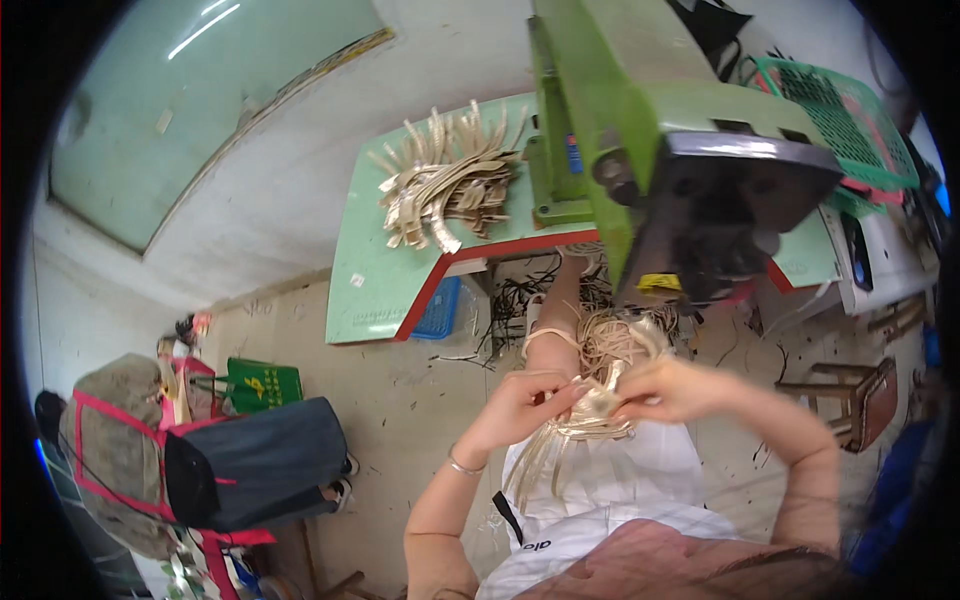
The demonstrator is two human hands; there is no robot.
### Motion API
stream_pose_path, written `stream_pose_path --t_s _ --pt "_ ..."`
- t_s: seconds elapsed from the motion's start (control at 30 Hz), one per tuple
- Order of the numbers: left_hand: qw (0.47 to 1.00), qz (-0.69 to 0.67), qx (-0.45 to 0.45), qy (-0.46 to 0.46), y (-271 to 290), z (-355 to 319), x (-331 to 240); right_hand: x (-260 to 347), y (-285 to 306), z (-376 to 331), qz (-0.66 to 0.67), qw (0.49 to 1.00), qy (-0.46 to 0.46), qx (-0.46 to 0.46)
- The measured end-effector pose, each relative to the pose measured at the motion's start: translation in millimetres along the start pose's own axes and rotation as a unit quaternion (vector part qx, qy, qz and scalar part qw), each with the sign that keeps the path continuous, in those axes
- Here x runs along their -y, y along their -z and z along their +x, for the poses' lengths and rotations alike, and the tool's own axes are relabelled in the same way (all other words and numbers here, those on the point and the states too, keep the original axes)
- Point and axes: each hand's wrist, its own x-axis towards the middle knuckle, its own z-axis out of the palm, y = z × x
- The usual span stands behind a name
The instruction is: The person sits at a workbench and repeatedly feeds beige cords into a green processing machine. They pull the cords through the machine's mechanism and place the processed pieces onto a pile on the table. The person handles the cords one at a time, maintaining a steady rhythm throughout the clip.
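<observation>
While both hands meet in front of the person's chest, they pinch a bunch of thin, shiny gold straps (pixel 590 415). These straps are flat and bendy, and their loose ends hang down over the lap. With its fingers closed on the bunch, the left hand (pixel 525 400) comes up from a bent arm. From the other side the right hand (pixel 668 390) grips the top. More gold straps (pixel 445 180) lie heaped on the smooth green table (pixel 375 290), beside a big green metal machine (pixel 640 110).

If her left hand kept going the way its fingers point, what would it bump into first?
The left hand points right, toward the right hand. It already touches the bundle of pale strips held between them, so it would meet that first.
</observation>
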Motion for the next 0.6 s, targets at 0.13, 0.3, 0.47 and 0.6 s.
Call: stream_pose_path --t_s 0.13,0.3,0.47,0.6 --pt "0.989 -0.083 -0.083 -0.09 -34.1 27.2 -25.6 57.9 100.5 -2.5 -0.118 0.971 -0.198 0.071" --pt "0.976 -0.168 -0.128 -0.055 -61.1 50.4 -41.2 70.6 143.5 -1.9 -0.146 0.977 -0.141 0.058" --pt "0.972 -0.163 -0.157 -0.061 -63.2 55.4 -44.1 45.6 146.6 -3.8 -0.089 0.995 -0.025 0.026" --pt "0.955 -0.144 -0.253 -0.064 -59.9 42.9 -41.8 17.6 150.1 2.5 -0.12 0.992 0.013 0.029"
